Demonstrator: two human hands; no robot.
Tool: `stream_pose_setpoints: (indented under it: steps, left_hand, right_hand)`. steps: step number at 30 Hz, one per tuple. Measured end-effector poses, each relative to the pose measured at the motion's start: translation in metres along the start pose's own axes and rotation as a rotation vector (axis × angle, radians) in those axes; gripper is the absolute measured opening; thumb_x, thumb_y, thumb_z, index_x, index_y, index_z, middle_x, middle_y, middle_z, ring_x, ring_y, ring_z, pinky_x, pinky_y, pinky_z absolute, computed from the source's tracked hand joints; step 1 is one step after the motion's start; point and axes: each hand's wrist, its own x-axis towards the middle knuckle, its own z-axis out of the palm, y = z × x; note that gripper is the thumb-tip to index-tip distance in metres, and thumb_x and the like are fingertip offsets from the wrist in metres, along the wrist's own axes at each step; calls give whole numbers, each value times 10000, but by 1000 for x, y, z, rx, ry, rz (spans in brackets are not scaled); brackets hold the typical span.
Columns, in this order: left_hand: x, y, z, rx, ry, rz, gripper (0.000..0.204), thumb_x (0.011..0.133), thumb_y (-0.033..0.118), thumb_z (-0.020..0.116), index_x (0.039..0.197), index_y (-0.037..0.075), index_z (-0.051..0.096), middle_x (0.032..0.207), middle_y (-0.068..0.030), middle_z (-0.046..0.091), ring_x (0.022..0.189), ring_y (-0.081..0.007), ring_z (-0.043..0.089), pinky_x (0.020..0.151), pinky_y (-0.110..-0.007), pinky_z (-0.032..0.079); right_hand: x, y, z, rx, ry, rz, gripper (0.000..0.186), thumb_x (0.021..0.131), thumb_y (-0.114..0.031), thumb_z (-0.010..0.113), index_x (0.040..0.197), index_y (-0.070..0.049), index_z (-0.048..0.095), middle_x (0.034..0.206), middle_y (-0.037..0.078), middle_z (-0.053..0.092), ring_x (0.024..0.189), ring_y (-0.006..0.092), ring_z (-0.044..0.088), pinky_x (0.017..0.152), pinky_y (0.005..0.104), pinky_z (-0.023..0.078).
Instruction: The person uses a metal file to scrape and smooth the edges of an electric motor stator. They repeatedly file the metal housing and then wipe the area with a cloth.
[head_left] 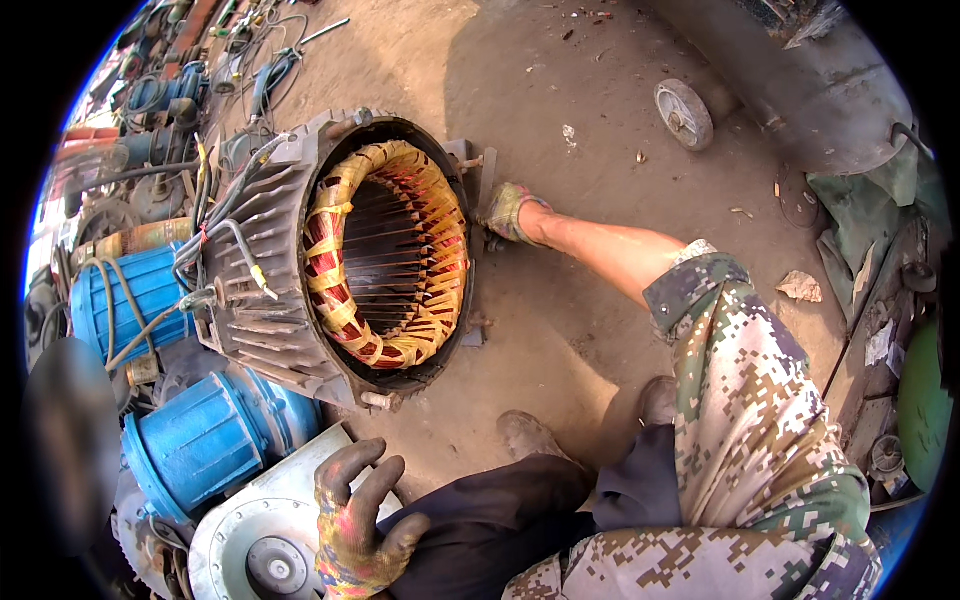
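Observation:
A large motor stator housing [262, 300] with cooling fins lies on its side, open end toward me. Its winding ring [440, 330] is red with yellow bindings; leads with taped ends [262, 280] hang over the fins. My right hand [512, 208], in a patterned work glove, reaches from the camouflage sleeve to a metal bracket [489, 170] at the housing's right side, fingers curled on it and partly hidden. My left hand [362, 515], also gloved, is raised at the bottom over a silver fan casing [228, 520], fingers apart and holding nothing.
Blue motors [190, 450] and cluttered machinery [160, 150] crowd the left. A wheel [683, 113] lies on the dirt floor [600, 120]. A dark metal body [820, 110], a green tarp [850, 240] and a stone [800, 287] are at the right. My boots [525, 435] are below.

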Motion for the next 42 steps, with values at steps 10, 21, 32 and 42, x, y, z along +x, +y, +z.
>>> stream_pose_setpoints:
  steps: [10,21,32,42]
  left_hand:
    - [-9,-11,-5,14,-35,-9,620,902,541,729,1245,29,658,1268,-200,613,1168,-396,600,1000,-495,479]
    - [-6,-12,-4,27,-43,20,597,851,494,787,1221,41,667,1258,-194,615,1147,-391,599,974,-492,491]
    - [2,-11,4,-10,-43,-1,615,915,562,710,1209,23,674,1253,-200,627,1173,-395,608,1007,-496,473]
    - [-12,-24,-6,11,-42,-37,595,838,496,786,1191,30,679,1272,-190,619,1135,-389,602,948,-487,503]
  right_hand:
    - [-19,-17,-34,111,-83,17,291,997,-229,564,1243,-227,717,1208,-15,744,1054,234,737,808,380,588]
    - [-21,-19,-12,1099,-129,305,401,1056,-432,468,1281,-180,684,1273,35,713,1105,292,707,907,406,555]
    - [22,-5,83,795,423,319,153,848,-204,704,978,-185,782,970,12,778,898,247,769,674,387,589]
    - [-36,-40,-45,1835,-264,442,271,984,-211,608,1230,-194,720,1134,35,764,1017,298,744,846,383,598]
